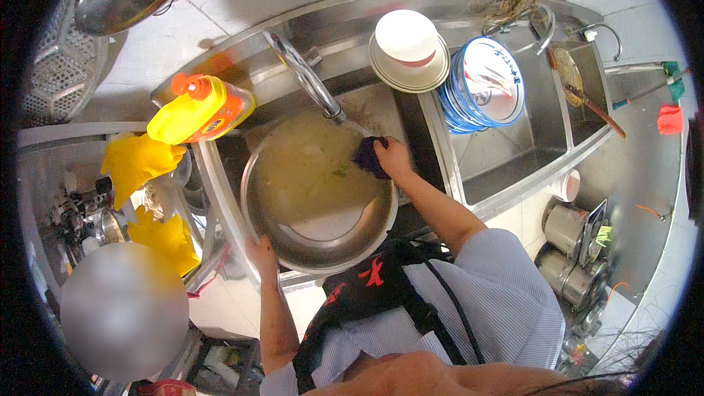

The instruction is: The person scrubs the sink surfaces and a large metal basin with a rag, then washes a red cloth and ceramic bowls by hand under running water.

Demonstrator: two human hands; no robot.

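A large round metal basin [319, 261] rests tilted in the left sink, with murky yellowish water [308, 176] pooled towards its far side. Bits of green float in the water. My left hand [263, 254] grips the basin's rim at the near left. In my right hand [393, 158] is a bunched dark cloth [371, 158], pressed near the basin's right rim; my grip hides part of it. Over the far side of the basin hangs a chrome faucet [305, 74]; whether water runs from it I cannot tell.
A yellow detergent bottle [203, 110] stands at the sink's left corner, above yellow rubber gloves [140, 165]. White bowls [407, 38] and a stack of blue-rimmed plates [484, 85] sit on the right. Farther right, a wooden-handled utensil [599, 113] lies across another sink.
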